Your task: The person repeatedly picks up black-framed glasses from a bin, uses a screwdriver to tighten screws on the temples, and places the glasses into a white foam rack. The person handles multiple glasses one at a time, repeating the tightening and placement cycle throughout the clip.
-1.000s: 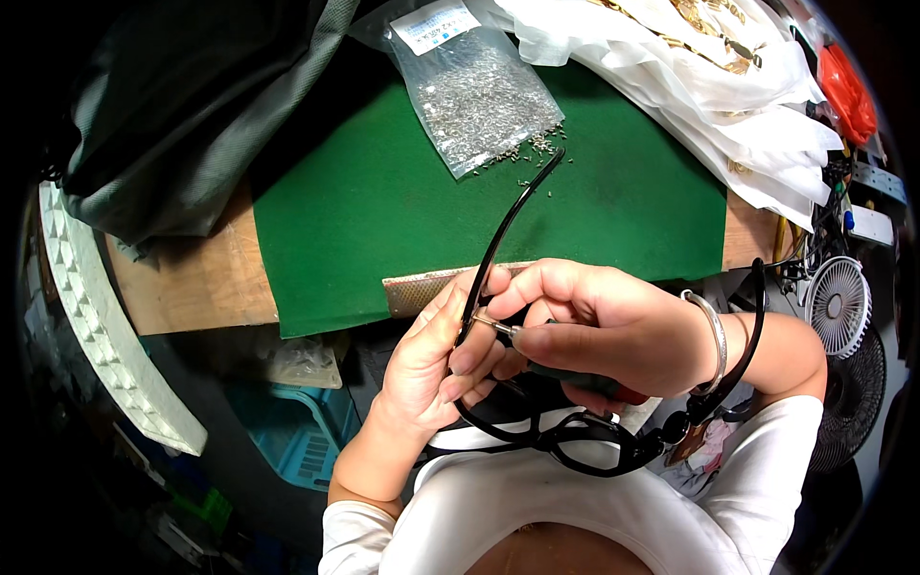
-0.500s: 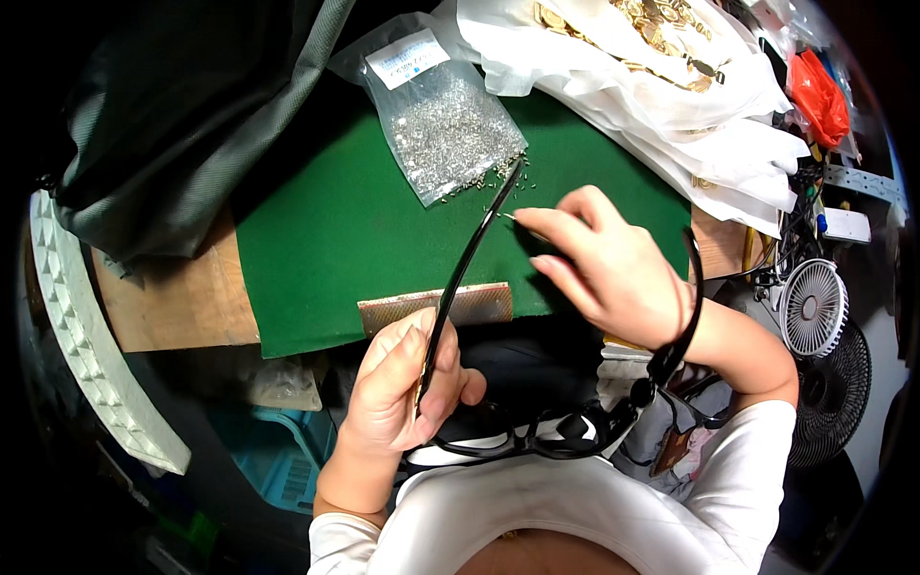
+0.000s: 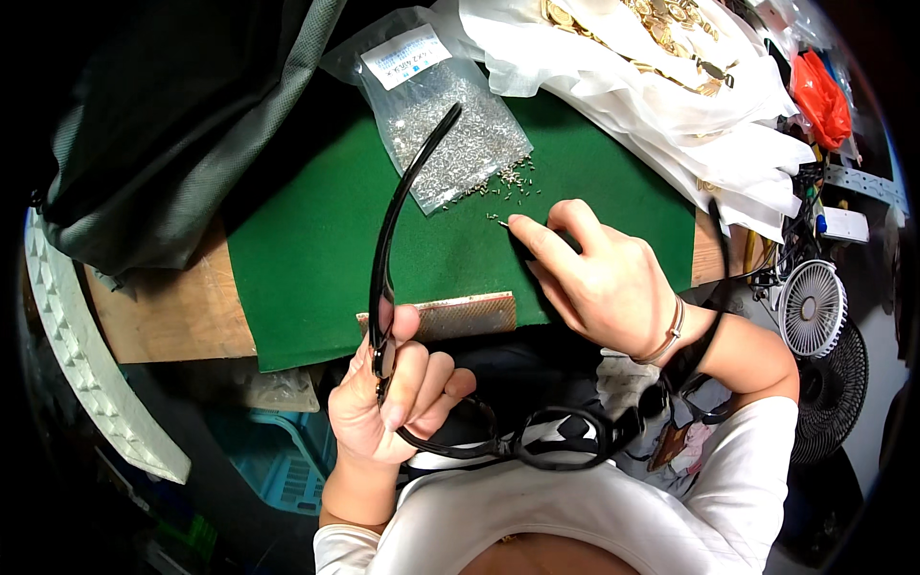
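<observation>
A pair of black-framed eyeglasses (image 3: 386, 230) is in my left hand (image 3: 398, 393), its fingers closed round the frame near one hinge. That temple arm rises past my thumb, its curved tip over the plastic bag in this view. The lens rims hang low, near my white shirt, and the other temple crosses in front of my right forearm. Over the green mat (image 3: 316, 259), my right hand (image 3: 599, 268) has its index finger stretched out, the tip at a few tiny metal screws (image 3: 497, 220). Its thumb is apart from that fingertip, partly hidden below.
The clear bag (image 3: 450, 125) of small silver screws lies at the mat's far side, several spilled at its corner. A metal strip (image 3: 465, 316) lies along the near edge. White cloth (image 3: 661, 134) with gold-coloured pieces is at far right. A fan (image 3: 813, 307) stands right.
My left hand has turned the eyeglasses, swinging the raised temple tip leftward. My right hand's index fingertip has shifted slightly down, staying near the loose screws.
</observation>
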Action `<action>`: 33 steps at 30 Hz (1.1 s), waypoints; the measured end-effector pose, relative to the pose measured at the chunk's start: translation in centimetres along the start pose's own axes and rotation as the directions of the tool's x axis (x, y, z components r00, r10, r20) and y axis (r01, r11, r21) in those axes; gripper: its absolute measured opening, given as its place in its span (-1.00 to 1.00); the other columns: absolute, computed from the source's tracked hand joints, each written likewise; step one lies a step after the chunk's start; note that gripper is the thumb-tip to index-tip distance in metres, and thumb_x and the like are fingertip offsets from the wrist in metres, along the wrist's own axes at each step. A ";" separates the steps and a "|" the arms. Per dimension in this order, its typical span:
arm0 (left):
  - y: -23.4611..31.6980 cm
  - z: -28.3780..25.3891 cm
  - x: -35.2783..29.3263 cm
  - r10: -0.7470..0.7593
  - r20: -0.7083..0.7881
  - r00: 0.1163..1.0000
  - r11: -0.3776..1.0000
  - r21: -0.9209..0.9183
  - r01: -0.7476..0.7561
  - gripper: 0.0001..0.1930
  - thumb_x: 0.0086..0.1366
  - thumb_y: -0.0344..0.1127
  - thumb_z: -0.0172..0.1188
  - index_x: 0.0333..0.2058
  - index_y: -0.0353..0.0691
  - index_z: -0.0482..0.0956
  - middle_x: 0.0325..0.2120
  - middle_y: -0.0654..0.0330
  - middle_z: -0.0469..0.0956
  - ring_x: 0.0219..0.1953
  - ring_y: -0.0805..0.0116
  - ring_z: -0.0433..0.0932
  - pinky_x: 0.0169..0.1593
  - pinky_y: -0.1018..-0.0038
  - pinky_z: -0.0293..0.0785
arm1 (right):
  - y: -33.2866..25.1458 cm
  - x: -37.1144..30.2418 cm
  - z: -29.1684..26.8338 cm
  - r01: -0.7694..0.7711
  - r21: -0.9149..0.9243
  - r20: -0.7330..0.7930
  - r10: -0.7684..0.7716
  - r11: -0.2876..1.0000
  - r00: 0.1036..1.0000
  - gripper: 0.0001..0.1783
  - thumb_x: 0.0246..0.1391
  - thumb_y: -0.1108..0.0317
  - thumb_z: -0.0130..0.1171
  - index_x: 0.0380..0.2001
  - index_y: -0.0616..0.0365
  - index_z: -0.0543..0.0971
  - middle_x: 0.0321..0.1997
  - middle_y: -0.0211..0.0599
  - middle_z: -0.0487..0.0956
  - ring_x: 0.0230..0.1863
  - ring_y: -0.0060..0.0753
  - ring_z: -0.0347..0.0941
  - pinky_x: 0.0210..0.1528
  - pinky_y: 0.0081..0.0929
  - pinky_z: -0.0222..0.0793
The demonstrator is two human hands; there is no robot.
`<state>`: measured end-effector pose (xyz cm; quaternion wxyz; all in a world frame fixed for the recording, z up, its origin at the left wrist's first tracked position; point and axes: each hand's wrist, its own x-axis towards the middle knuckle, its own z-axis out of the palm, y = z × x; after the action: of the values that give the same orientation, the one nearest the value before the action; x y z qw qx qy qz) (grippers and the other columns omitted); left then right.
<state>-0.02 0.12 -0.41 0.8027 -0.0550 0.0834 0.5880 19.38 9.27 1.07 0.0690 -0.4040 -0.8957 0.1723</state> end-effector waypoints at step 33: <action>-0.7 0.1 0.0 -0.179 -0.178 0.968 0.984 -0.054 0.172 -0.61 0.17 -0.26 0.01 -0.03 -0.27 0.31 -0.69 0.34 0.36 -0.54 0.61 0.24 -0.34 0.65 0.20 | -4.5 1.1 -4.3 -0.841 0.454 0.825 -0.219 -0.294 0.522 -0.69 0.12 0.25 -0.17 -0.13 0.20 0.19 -0.38 -0.40 0.40 -0.73 -0.67 0.26 -0.81 -0.79 0.12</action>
<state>0.68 -0.09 -0.30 0.8392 -0.1310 0.1401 0.5088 16.61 8.42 6.71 -0.0514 -0.3731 -0.1878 0.9071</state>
